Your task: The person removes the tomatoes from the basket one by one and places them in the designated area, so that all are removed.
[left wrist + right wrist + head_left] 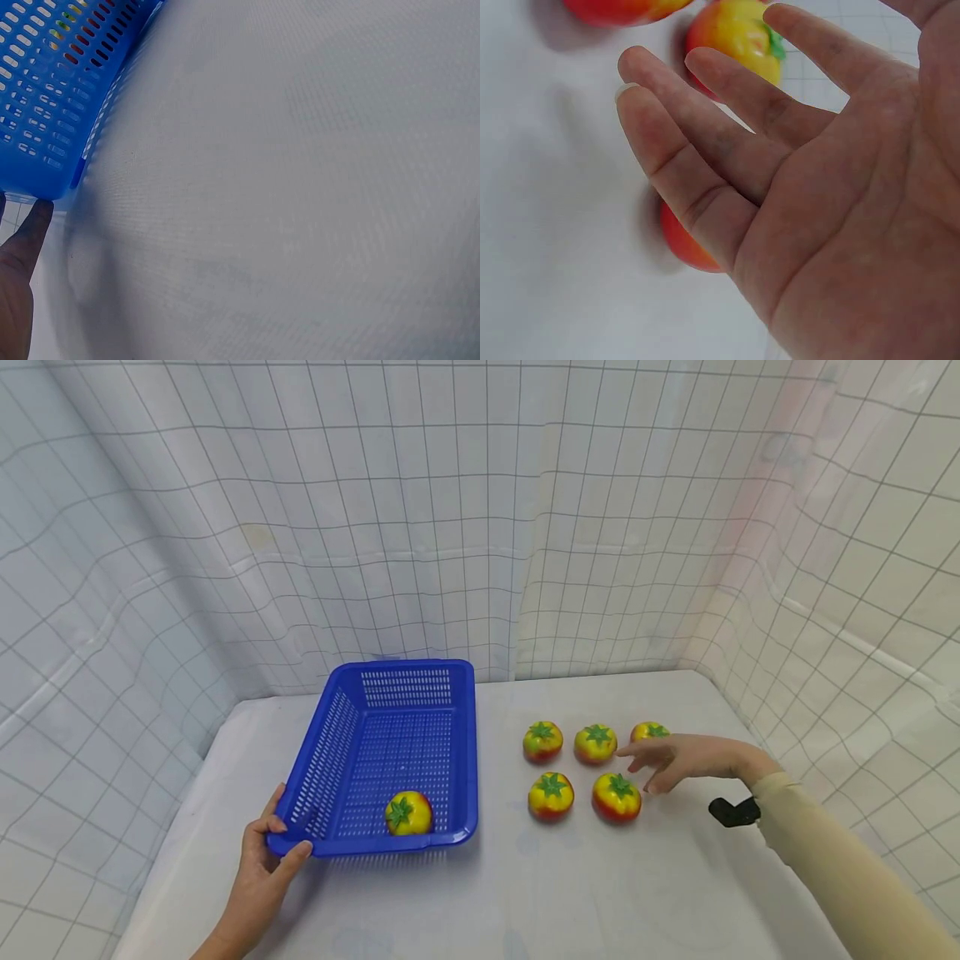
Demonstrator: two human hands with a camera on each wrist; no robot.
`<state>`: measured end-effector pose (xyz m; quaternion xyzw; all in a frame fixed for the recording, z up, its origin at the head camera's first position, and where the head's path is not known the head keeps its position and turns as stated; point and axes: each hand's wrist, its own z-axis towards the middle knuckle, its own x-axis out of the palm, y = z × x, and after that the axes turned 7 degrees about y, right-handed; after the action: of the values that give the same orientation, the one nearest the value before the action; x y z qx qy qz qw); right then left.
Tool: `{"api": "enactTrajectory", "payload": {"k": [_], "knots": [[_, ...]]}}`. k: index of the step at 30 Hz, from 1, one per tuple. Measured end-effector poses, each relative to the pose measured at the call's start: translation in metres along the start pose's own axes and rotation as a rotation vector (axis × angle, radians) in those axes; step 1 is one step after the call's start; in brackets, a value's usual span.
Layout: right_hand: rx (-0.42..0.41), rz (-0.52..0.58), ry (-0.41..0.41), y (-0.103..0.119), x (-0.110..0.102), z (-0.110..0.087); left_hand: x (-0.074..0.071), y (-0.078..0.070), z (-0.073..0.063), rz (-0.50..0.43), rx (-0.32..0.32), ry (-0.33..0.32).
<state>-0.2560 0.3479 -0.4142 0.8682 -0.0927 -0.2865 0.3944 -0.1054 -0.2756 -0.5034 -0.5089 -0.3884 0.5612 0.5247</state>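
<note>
A blue plastic basket (402,752) with slotted walls is on the white table, one red-and-yellow toy tomato (408,813) lying inside at the near side. My left hand (260,868) grips the basket's near left corner, thumb on the near rim; the left wrist view shows the corner with a fingertip (39,214) against it. To the right of the basket lie several more toy tomatoes with green leaf tops. Over them my right hand (678,758) is stretched with nothing held, close to the front right tomato (617,798) and partly covering the back right one (648,732).
The other loose tomatoes are at the back left (542,742), back middle (596,744) and front left (551,796) of the group. A black object (733,812) is beside the right wrist. Grid-patterned white curtains (480,527) enclose the table at the back and sides.
</note>
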Motion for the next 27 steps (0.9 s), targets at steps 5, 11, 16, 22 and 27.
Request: {"api": "enactTrajectory", "payload": {"k": [5, 11, 16, 22, 27], "knots": [[-0.025, -0.030, -0.034, 0.008, -0.008, -0.007, 0.000, -0.001, 0.000, 0.020, -0.019, -0.004], [-0.047, -0.036, -0.065, 0.025, -0.011, -0.005, 0.000, -0.002, 0.000, 0.023, -0.020, -0.004], [-0.055, -0.069, -0.098, 0.039, -0.007, 0.004, 0.000, -0.001, 0.001, 0.004, -0.007, 0.002], [-0.070, -0.098, -0.122, 0.053, -0.003, 0.023, -0.001, -0.001, 0.001, -0.007, -0.003, 0.009], [-0.096, -0.114, -0.100, 0.068, 0.002, 0.039, -0.001, 0.000, 0.000, -0.008, 0.003, 0.006]]}}
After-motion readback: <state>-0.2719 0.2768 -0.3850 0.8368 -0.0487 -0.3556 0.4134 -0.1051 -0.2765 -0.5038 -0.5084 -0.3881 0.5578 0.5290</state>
